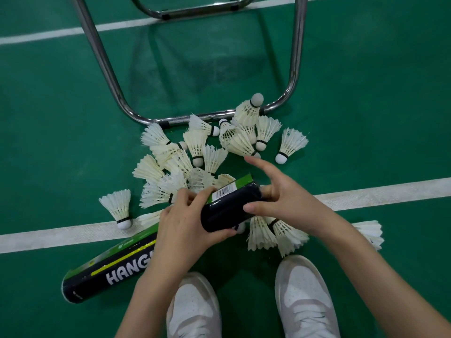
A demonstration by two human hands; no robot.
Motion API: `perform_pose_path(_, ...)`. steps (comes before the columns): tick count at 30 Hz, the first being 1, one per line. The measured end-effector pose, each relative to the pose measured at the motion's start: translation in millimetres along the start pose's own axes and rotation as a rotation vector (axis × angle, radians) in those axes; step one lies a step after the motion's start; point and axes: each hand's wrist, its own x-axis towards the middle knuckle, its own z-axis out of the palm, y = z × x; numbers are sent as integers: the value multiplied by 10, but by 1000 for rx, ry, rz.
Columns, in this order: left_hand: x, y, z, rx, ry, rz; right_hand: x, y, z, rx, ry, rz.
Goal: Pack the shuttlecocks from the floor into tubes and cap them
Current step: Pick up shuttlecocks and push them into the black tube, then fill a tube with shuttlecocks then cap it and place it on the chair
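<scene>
My left hand (185, 228) grips a black and green shuttlecock tube (227, 211), held just above the floor and pointing up and to the right. My right hand (288, 198) wraps the tube's far end, with the thumb on its side and the index finger stretched out. The end itself is hidden behind my fingers. Several white feather shuttlecocks (195, 145) lie heaped on the green floor beyond the tube, and a few more (275, 230) lie under my right wrist. A second tube (109, 272) lies on the floor at the lower left.
A chrome tubular chair frame (102, 62) stands on the floor just beyond the pile. One shuttlecock (253, 106) leans against its bar. White court lines (390, 193) cross the floor. My two white shoes (195, 306) (305, 296) are at the bottom.
</scene>
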Motion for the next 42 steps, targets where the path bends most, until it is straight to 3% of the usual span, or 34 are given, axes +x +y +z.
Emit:
perform_pose_path(12,391,520,-1217,-117,244,17,37,-1355,-267,-87,147,-406)
perform_pose_path(17,424,842,-1829,-140,366,39,-136,-2026,-374,-374,282,-604)
perform_pose_path(21,473,1067,-2219,-265,467,41,-216,-2486,-552,-432,351,-718)
perform_pose_path(26,603,1312,-2548,-428,571,88,-7,-2917,-888,-518,468,-758)
perform_pose_path(34,876,1423,-2586,-566,585,76,953,-3442,-1474,-980,758,-705)
perform_pose_path(42,1136,1409,-2425,-678,584,109,1473,-3653,-1744,-1267,746,-565)
